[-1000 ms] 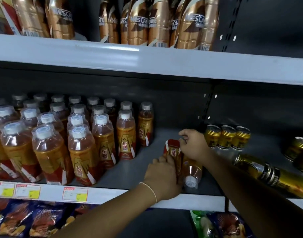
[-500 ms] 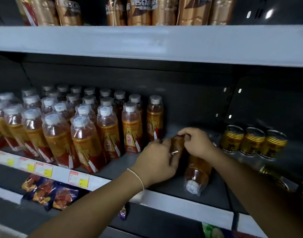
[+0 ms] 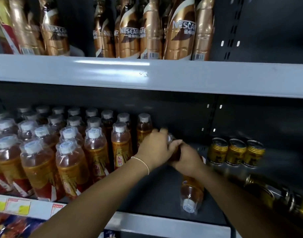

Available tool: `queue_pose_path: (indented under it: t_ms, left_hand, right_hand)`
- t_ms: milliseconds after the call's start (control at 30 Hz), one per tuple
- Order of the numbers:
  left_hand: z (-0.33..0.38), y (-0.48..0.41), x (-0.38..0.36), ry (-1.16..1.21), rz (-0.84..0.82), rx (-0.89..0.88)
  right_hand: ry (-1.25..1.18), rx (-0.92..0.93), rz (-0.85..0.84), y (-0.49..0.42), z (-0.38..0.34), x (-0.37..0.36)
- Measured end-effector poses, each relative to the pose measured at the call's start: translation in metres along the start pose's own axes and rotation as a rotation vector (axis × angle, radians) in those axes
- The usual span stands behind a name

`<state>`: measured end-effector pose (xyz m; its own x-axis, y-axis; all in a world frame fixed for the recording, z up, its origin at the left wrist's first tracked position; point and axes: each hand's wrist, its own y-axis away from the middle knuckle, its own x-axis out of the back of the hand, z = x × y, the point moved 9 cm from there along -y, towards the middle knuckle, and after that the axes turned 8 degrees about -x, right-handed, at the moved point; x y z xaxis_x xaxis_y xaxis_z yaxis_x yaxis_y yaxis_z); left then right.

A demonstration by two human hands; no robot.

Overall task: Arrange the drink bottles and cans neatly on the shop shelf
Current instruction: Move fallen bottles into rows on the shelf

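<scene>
Several amber drink bottles (image 3: 95, 152) with white caps and orange-red labels stand in rows on the left of the dark middle shelf (image 3: 152, 200). Just right of the last row, my left hand (image 3: 154, 148) and my right hand (image 3: 188, 159) both grip one amber bottle (image 3: 175, 152); it is raised off the shelf and mostly hidden by my fingers. A second amber bottle (image 3: 191, 193) lies on its side below my right wrist, cap toward the shelf's front edge. Three gold cans (image 3: 236, 152) stand upright to the right.
More gold cans (image 3: 274, 194) lie tipped over at the right end of the shelf. Tall copper-coloured coffee bottles (image 3: 130, 31) fill the upper shelf (image 3: 147, 73). Price tags (image 3: 18, 206) line the front rail. Snack packets (image 3: 8, 225) sit below.
Both hands have lifted the gripped bottle from lying near the shelf front and carried it back, toward the right end of the standing rows. The other lying bottle stayed put.
</scene>
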<state>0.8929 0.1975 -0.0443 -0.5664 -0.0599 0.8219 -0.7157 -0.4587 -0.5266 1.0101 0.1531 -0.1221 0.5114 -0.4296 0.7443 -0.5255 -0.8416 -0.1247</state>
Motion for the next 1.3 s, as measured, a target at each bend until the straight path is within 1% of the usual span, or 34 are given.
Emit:
queue_pose_path:
  t_ms: [67,133,200,333,433,567,733,800,900,1067,1133,1233,1300]
  left_hand:
    - [-0.005,-0.004,-0.002,0.108,0.000,0.000]
    - [-0.014,-0.001,-0.004,0.281,0.024,-0.007]
    - [-0.025,0.009,-0.010,0.363,0.035,-0.010]
    - [-0.047,0.038,-0.042,0.304,-0.080,0.012]
    - [-0.055,0.050,-0.058,0.266,-0.116,-0.008]
    - [-0.056,0.058,-0.065,0.234,-0.095,-0.047]
    - [-0.055,0.069,-0.068,0.184,-0.077,-0.114]
    - [-0.058,0.070,-0.066,0.171,-0.044,-0.117]
    - [-0.063,0.070,-0.064,0.148,-0.028,-0.108]
    - [-0.062,0.069,-0.061,0.133,-0.005,-0.119]
    - [-0.060,0.068,-0.061,0.131,-0.013,-0.131]
    - [-0.053,0.070,-0.057,0.113,-0.015,-0.190]
    - [-0.048,0.073,-0.055,0.098,-0.023,-0.228]
  right_hand:
    - [-0.007,-0.050,0.064,-0.002,0.005,0.003]
    - [-0.001,-0.093,0.118,-0.004,0.008,0.007]
    - [0.011,-0.124,0.147,-0.009,0.010,0.010]
    - [0.019,-0.172,0.140,-0.022,0.012,0.009]
    - [-0.042,-0.235,0.107,-0.033,0.019,0.003]
    - [-0.043,-0.246,0.075,-0.044,0.017,-0.004]
    - [-0.040,-0.200,0.087,-0.052,0.005,-0.014]
    - [-0.047,-0.172,0.084,-0.055,-0.002,-0.019]
    - [-0.082,-0.179,0.074,-0.059,-0.006,-0.027]
    - [-0.041,-0.172,0.070,-0.061,-0.008,-0.029]
    - [-0.001,-0.178,0.018,-0.061,-0.009,-0.031]
    - [0.135,-0.202,-0.116,-0.064,-0.009,-0.026]
    - [0.210,-0.220,-0.152,-0.060,-0.005,-0.010]
